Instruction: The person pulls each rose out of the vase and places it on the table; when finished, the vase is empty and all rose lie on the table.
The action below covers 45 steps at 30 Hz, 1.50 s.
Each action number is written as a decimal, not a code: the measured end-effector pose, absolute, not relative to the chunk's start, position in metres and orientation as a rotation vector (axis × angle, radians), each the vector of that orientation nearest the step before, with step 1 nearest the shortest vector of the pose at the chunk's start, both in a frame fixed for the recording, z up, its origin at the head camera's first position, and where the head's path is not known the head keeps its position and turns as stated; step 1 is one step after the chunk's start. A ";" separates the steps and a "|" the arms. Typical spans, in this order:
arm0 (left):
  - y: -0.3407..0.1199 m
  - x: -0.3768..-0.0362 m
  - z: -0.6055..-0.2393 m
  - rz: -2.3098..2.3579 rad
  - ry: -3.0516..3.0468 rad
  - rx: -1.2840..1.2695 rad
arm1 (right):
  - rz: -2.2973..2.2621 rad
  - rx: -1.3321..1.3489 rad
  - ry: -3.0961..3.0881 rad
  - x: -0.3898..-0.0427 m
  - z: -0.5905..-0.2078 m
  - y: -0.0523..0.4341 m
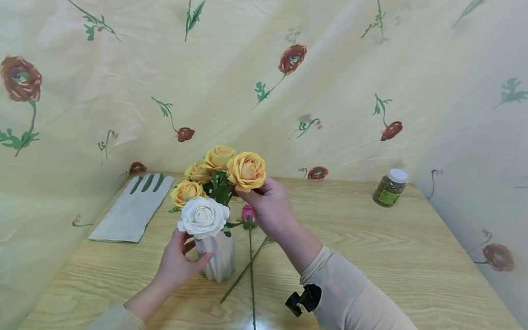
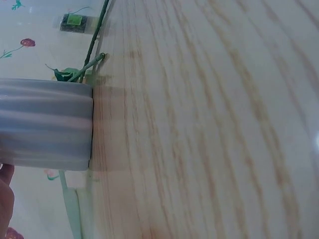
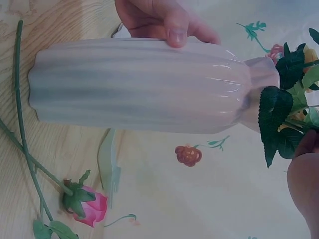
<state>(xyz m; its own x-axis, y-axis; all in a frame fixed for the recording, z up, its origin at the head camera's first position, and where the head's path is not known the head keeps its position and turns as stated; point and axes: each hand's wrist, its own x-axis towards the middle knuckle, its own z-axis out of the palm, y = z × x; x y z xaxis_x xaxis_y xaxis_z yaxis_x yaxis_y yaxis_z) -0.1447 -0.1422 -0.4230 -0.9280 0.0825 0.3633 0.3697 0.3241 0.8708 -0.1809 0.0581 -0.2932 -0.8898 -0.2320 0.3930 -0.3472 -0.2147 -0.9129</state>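
A pale, ribbed vase (image 1: 217, 259) stands upright on the table, holding several yellow roses and a white rose (image 1: 202, 216). My left hand (image 1: 181, 264) grips the vase's side, its thumb across the front; the right wrist view shows these fingers against the vase (image 3: 139, 84). My right hand (image 1: 272, 209) pinches the rightmost yellow rose (image 1: 247, 171) just below its bloom, fingers partly hidden behind it. Dark green leaves (image 3: 276, 112) spread at the vase's mouth beside that hand. Right of the vase, a pink rose (image 1: 248, 213) lies with its stem crossing another green stem (image 1: 237, 284).
At the back left lies a flat, pale grey piece (image 1: 127, 217) with dark green marks at its far end. A dark-filled jar (image 1: 388, 189) with a white lid stands at the back right. Flower-printed cloth (image 1: 233, 81) hangs behind the wooden table (image 1: 398, 276).
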 end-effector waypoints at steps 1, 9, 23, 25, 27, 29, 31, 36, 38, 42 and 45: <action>-0.142 -0.144 -0.422 -1.642 -2.333 -0.414 | 2.287 0.715 -1.906 -0.181 -0.293 0.058; -0.135 -0.136 -0.407 -1.618 -2.247 -0.447 | 2.549 0.746 -1.549 -0.182 -0.285 0.063; -0.132 -0.134 -0.404 -1.493 -2.183 -0.529 | 2.607 0.735 -1.193 -0.183 -0.273 0.087; -0.131 -0.134 -0.404 -1.474 -2.175 -0.542 | 2.609 0.720 -1.145 -0.184 -0.271 0.091; -0.131 -0.134 -0.404 -1.462 -2.166 -0.555 | 2.608 0.710 -1.094 -0.186 -0.270 0.094; -0.131 -0.134 -0.404 -1.457 -2.154 -0.566 | 2.606 0.698 -1.056 -0.188 -0.269 0.097; -0.131 -0.134 -0.404 -1.451 -2.146 -0.570 | 2.601 0.681 -1.029 -0.191 -0.268 0.101; -0.132 -0.134 -0.405 -1.456 -2.152 -0.562 | 2.579 0.646 -0.981 -0.195 -0.265 0.110; -0.132 -0.134 -0.406 -1.466 -2.161 -0.559 | 2.571 0.642 -0.961 -0.197 -0.263 0.114; -0.133 -0.135 -0.406 -1.493 -2.185 -0.556 | 2.581 0.629 -0.919 -0.199 -0.259 0.122; -0.134 -0.135 -0.405 -1.499 -2.189 -0.580 | 2.584 0.590 -0.892 -0.202 -0.257 0.127</action>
<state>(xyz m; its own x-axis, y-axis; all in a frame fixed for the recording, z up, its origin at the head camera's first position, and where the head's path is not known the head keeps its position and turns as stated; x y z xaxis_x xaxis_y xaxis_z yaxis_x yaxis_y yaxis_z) -0.1349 -0.1339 -0.4051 -0.8234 0.1007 0.5585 0.5571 0.3307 0.7618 -0.2018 0.1273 -0.2572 -0.8545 0.1818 0.4865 -0.4432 -0.7437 -0.5004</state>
